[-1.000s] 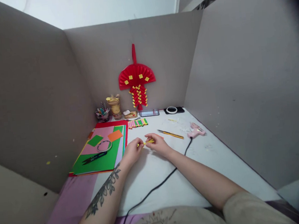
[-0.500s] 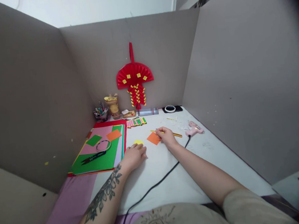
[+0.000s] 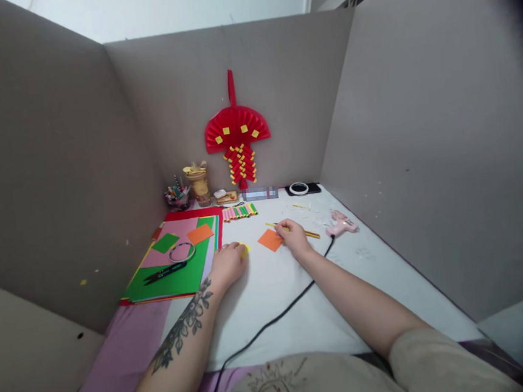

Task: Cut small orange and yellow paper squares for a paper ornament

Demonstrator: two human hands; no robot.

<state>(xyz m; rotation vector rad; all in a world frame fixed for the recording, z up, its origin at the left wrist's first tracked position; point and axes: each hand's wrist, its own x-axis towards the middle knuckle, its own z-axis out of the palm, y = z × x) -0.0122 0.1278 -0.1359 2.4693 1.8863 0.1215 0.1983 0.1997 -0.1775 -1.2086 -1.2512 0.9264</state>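
Well — right hand (image 3: 294, 238) touching orange paper (image 3: 269, 240); far screen (image 3: 260, 193) blurred (pixelated).

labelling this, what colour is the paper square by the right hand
The square is orange, clearest in the head view.

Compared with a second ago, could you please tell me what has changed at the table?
The hands, earlier together at a thin yellow strip, are apart. The right hand moved right, uncovering more of the orange square; a thin yellow piece shows beside it, grip unclear. Yellow paper now shows at the left hand. The glue gun and red fan decoration stayed put.
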